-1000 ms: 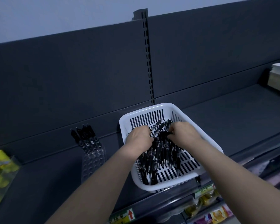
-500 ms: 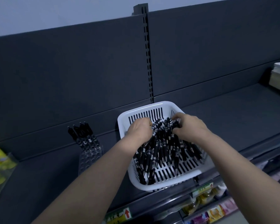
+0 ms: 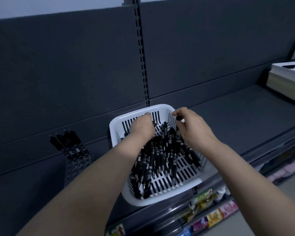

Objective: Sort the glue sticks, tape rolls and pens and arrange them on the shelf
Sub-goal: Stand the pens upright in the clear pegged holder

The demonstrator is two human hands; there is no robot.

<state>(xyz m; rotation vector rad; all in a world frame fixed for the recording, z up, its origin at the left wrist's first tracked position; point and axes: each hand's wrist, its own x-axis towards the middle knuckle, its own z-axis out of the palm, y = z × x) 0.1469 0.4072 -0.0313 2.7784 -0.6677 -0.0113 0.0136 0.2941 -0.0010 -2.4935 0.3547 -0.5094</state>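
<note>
A white slotted basket (image 3: 175,197) sits at the front of the dark shelf (image 3: 245,120), holding several black pens (image 3: 157,155) in a loose pile. Both my hands are inside it near the far wall. My left hand (image 3: 142,127) is curled over the pens at the back left and grips some of them. My right hand (image 3: 192,126) hovers at the back right, pinching the top of a black pen between thumb and fingers. To the left stands a clear pen holder (image 3: 77,163) with several black pens (image 3: 66,139) upright in it.
A stack of white and beige boxes (image 3: 287,80) lies on the shelf at the far right. A slotted upright (image 3: 141,53) divides the back panel. Below the shelf edge hang colourful packets (image 3: 211,217) on a lower shelf.
Both hands have shifted toward the far end of the basket. The pens lie more spread out, and the right hand has lifted with a pen's end between its fingers.
</note>
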